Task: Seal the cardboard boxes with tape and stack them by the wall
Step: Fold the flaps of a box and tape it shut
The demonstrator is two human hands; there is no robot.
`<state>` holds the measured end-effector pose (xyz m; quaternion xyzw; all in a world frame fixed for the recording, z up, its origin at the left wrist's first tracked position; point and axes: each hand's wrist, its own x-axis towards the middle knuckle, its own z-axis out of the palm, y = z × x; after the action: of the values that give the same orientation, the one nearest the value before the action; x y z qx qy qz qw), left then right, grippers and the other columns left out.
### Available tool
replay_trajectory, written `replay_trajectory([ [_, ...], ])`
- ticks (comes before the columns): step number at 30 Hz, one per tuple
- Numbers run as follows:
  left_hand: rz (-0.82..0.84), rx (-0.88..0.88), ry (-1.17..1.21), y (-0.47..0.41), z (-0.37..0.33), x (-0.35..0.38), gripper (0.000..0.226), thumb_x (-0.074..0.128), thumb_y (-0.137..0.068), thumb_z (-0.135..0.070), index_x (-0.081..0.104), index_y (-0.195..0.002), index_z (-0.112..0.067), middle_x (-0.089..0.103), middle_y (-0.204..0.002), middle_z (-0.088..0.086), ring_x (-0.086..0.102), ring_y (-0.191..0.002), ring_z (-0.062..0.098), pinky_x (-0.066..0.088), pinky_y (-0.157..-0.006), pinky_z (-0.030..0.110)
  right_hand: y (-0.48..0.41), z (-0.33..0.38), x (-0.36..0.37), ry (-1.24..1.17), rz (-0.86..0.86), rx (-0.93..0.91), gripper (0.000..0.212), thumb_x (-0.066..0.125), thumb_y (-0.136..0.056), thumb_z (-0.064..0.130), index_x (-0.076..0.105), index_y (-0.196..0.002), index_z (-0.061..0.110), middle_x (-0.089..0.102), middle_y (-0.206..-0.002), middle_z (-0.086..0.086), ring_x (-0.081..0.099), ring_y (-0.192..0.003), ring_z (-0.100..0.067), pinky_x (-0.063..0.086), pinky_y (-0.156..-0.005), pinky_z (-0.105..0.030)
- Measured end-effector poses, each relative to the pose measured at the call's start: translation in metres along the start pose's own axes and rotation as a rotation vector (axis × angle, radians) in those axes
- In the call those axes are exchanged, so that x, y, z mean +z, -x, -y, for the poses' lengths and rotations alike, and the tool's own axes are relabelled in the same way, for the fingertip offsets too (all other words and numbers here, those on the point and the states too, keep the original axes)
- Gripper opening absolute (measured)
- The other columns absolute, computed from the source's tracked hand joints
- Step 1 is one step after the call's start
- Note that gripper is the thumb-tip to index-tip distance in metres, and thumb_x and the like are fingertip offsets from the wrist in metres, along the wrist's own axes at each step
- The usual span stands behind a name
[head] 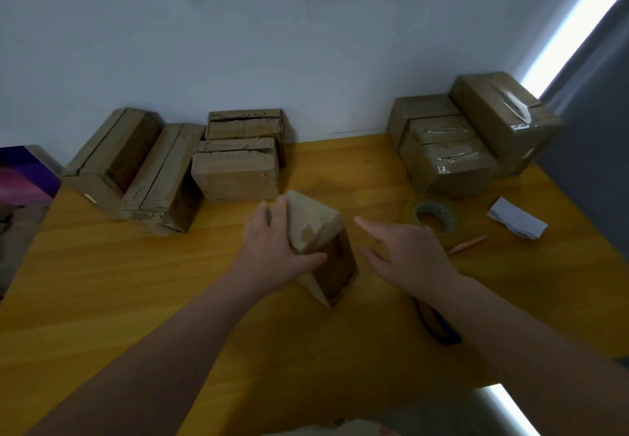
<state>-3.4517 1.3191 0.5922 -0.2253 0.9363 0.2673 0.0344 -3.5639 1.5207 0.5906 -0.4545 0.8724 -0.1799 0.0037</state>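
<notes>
Your left hand [275,248] grips the small cardboard box [320,228], thumb on its near face, fingers wrapped over the far top edge. The box sits tilted at table [170,282] centre, bottom flap sticking out toward you. Your right hand [408,251] is just right of the box with fingers spread, holding nothing; can't tell if it touches. The hands are apart, with the box between them. A tape roll [435,215] lies flat beyond the right hand, an orange pencil [466,244] beside it and crumpled paper [517,222] further right. A dark object [437,325] is partly hidden under your right forearm. Untaped boxes [235,176] are back left against the wall [306,61]. Taped boxes [452,163] are stacked back right.
</notes>
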Motion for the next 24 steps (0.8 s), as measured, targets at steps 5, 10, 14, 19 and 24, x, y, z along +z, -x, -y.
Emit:
replay_trajectory([
  [5, -0.003, -0.101, 0.307, -0.019, 0.02, -0.02, 0.12, 0.079, -0.062, -0.056, 0.009, -0.154, -0.022, 0.024, -0.147, 0.004, 0.026, -0.135, 0.027, 0.032, -0.106, 0.042, -0.016, 0.003, 0.004, -0.02, 0.187, 0.233, 0.053, 0.054, -0.097, 0.039, 0.04, -0.147, 0.026, 0.06, -0.132, 0.005, 0.061, -0.11, -0.014, 0.05, -0.086, -0.029],
  [10, 0.08, -0.084, 0.634, -0.026, 0.03, -0.023, 0.102, 0.086, -0.056, -0.035, 0.034, -0.143, -0.038, 0.033, -0.138, -0.001, 0.039, -0.12, 0.019, 0.04, -0.096, 0.037, -0.03, 0.01, 0.012, -0.391, 0.433, 0.627, 0.072, 0.049, -0.093, 0.059, 0.026, -0.152, 0.027, 0.039, -0.151, -0.004, 0.045, -0.131, -0.026, 0.043, -0.103, -0.04],
  [14, 0.202, -0.071, 0.958, -0.028, 0.043, -0.017, 0.077, 0.08, -0.051, -0.024, 0.056, -0.122, -0.039, 0.048, -0.135, 0.002, 0.047, -0.124, 0.024, 0.044, -0.102, 0.039, -0.027, 0.018, 0.015, -0.945, 0.433, 0.962, 0.06, 0.049, -0.097, 0.05, 0.033, -0.148, 0.022, 0.041, -0.146, -0.009, 0.05, -0.125, -0.031, 0.051, -0.093, -0.042],
  [19, -0.093, -0.125, 0.539, -0.04, 0.059, -0.016, 0.048, 0.075, -0.073, -0.009, 0.063, -0.113, -0.032, 0.049, -0.122, 0.001, 0.046, -0.117, 0.022, 0.039, -0.092, 0.032, -0.027, 0.019, 0.019, -1.003, 0.321, 0.935, 0.039, 0.058, -0.097, 0.025, 0.05, -0.133, 0.012, 0.062, -0.111, -0.009, 0.066, -0.085, -0.024, 0.057, -0.071, -0.033],
  [24, 0.015, -0.19, 0.387, -0.042, 0.049, 0.002, 0.033, 0.055, -0.097, -0.018, 0.058, -0.13, -0.017, 0.053, -0.125, 0.006, 0.055, -0.1, 0.023, 0.048, -0.081, 0.035, -0.022, 0.009, 0.018, -0.559, 0.412, 0.796, 0.03, 0.059, -0.095, 0.033, 0.059, -0.121, 0.018, 0.062, -0.109, -0.003, 0.064, -0.09, -0.02, 0.056, -0.074, -0.033],
])
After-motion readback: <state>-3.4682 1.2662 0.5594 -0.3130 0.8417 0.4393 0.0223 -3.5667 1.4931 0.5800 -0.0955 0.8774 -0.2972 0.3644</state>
